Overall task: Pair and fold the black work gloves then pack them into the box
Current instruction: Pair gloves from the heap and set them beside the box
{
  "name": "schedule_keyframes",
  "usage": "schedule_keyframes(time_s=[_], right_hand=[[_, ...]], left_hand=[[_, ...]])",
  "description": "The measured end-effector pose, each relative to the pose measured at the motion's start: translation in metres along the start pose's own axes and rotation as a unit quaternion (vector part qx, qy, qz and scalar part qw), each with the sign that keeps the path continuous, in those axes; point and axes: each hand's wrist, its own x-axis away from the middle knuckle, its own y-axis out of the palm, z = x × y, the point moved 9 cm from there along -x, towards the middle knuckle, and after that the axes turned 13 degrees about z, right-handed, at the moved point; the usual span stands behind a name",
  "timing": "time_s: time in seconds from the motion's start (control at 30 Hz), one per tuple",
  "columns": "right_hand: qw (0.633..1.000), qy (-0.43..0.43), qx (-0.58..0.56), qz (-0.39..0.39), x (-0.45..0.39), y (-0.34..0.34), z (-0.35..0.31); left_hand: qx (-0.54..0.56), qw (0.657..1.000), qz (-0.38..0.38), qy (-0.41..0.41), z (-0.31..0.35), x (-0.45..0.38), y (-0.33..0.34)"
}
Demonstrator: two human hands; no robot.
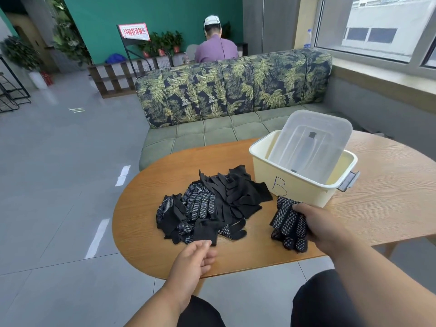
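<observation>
A loose pile of black work gloves (207, 204) with white grip dots lies in the middle of the oval wooden table (389, 197). My left hand (193, 260) is at the pile's near edge, thumb and fingers pinching the cuff of one glove. My right hand (316, 223) rests on a separate stack of dotted gloves (287, 223) to the right of the pile, gripping it from the right side. Behind that stack stands the cream plastic box (295, 185) marked "B". Its clear lid (311, 142) leans tilted inside the box.
A leaf-patterned sofa (236, 90) stands behind the table. A person in a purple shirt (215, 50) sits beyond it, facing away. The window wall runs along the right. Grey tiled floor lies to the left. My knees are below the table's near edge.
</observation>
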Motion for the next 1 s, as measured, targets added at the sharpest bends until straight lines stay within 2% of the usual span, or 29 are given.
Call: schedule_keyframes(time_s=[0.17,0.27,0.4,0.57,0.93,1.0], right_hand=[[0.999,-0.002,0.038,0.034,-0.002,-0.012,0.007],[0.987,-0.062,0.131,0.066,0.002,-0.016,0.002],[0.950,-0.146,0.261,0.091,0.008,-0.018,-0.010],[0.973,-0.110,0.196,0.059,0.007,-0.014,-0.010],[0.966,-0.113,0.231,0.021,0.000,-0.013,0.001],[0.952,-0.145,0.270,0.028,0.000,-0.013,-0.003]], left_hand=[[-0.013,1.000,0.000,0.002,-0.004,-0.006,-0.003],[-0.018,1.000,0.003,0.002,-0.007,-0.009,-0.005],[-0.018,1.000,0.003,0.006,-0.007,-0.008,-0.005],[-0.015,1.000,0.002,0.009,-0.006,-0.007,-0.005],[0.001,1.000,0.002,0.012,-0.010,-0.011,-0.006],[0.001,1.000,0.000,0.013,-0.010,-0.010,-0.006]])
